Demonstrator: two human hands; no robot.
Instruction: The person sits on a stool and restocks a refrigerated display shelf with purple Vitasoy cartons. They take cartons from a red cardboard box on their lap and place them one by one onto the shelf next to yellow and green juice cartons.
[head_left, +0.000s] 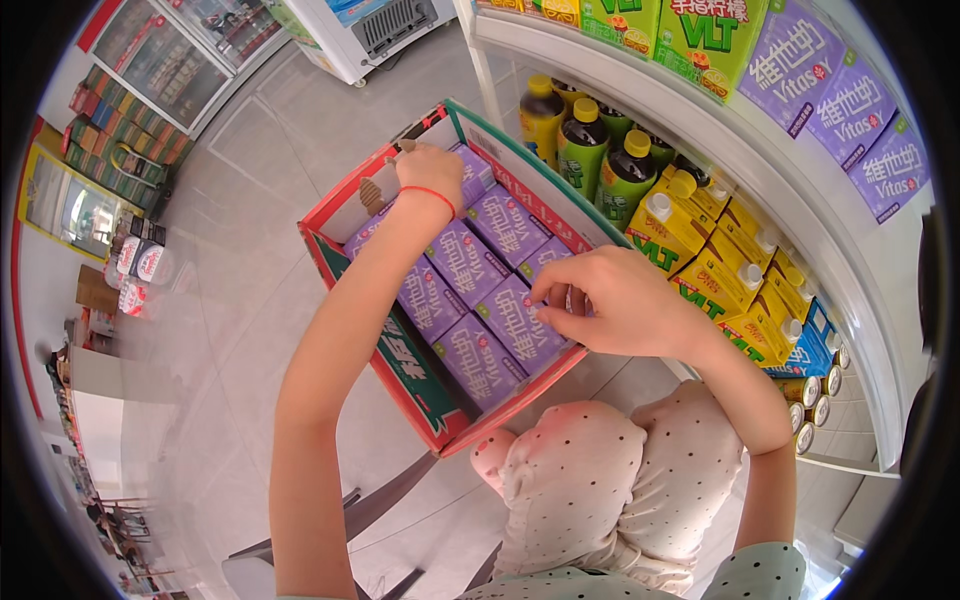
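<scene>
An open cardboard box in red and green stands before me, holding several purple Vitasoy drink cartons in rows. My left hand, with a red string at the wrist, reaches over the box's far end; its fingers are partly hidden at the cartons there, so its hold cannot be told. My right hand hovers by the box's right side above the near cartons, thumb and fingers curled but apart, with nothing seen between them.
A shelf on the right bears green and purple cartons. Below it stand dark bottles with yellow caps, yellow VLT cartons and cans. My knees are close to the box. A white freezer and glass-door cabinet stand farther off.
</scene>
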